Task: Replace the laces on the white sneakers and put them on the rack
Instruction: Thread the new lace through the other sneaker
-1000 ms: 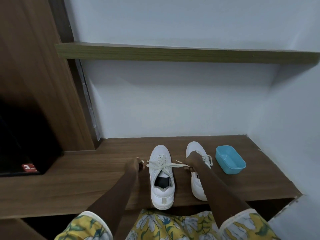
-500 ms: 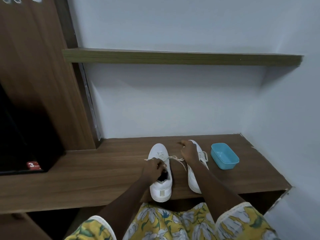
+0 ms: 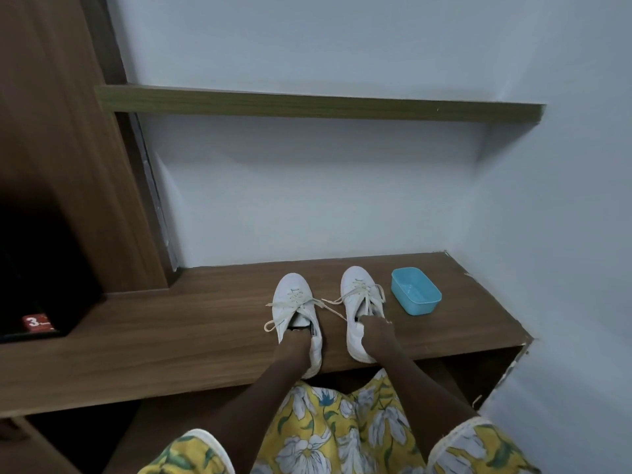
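Observation:
Two white sneakers stand side by side on the wooden bench top, toes toward the wall. My left hand grips the heel opening of the left sneaker, with the fingers inside it. My right hand grips the heel opening of the right sneaker in the same way. Both shoes are laced with cream laces whose loose ends trail onto the wood between and beside them.
A small empty blue plastic tub sits on the bench just right of the shoes. A long wooden shelf runs along the wall above. A wooden cabinet with a dark opening is at the left. The right wall is close.
Both hands have let go of the lace ends and moved back to the heels of the sneakers. The right sneaker now stands upright. The camera has tilted.

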A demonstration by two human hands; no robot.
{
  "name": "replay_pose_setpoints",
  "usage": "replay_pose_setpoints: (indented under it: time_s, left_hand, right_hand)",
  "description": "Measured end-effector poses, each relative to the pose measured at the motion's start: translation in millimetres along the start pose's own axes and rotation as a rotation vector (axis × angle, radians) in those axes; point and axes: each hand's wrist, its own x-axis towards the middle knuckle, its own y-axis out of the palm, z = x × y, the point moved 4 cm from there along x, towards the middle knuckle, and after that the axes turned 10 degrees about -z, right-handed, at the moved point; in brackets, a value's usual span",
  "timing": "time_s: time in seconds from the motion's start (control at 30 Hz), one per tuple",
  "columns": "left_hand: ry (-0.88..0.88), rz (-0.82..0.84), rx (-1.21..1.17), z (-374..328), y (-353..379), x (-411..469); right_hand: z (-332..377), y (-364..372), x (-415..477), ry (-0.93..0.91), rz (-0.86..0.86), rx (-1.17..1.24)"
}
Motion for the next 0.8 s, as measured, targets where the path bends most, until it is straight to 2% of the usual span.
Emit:
replay_pose_setpoints:
  time_s: [0.1, 0.27, 0.43, 0.53, 0.63, 0.8]
  left_hand:
    - [-0.020, -0.059, -0.011, -11.3, 4.4, 7.6]
    - [0.021, -0.153, -0.165, -25.5, -1.5, 35.3]
    - [0.105, -0.211, -0.199, -38.5, -6.4, 58.6]
    - [0.105, -0.264, -0.193, -38.2, -9.7, 72.0]
    - [0.107, -0.254, -0.149, -35.1, -2.8, 78.6]
    - [0.129, -0.161, -0.178, -35.7, 0.3, 81.0]
  right_hand:
    - [6.3, -2.6, -4.4, -0.078, 0.013, 0.145]
    - [6.0, -8.7, 8.9, -0.004, -0.017, 0.200]
    - [7.9, -0.5, 56.0, 0.005, 0.229, 0.062]
    - [13.6, 7.1, 82.6, -0.001, 0.320, -0.012]
    - [15.8, 10.7, 89.2, 0.016, 0.384, -0.075]
    - [10.9, 11.1, 86.5, -0.001, 0.312, -0.060]
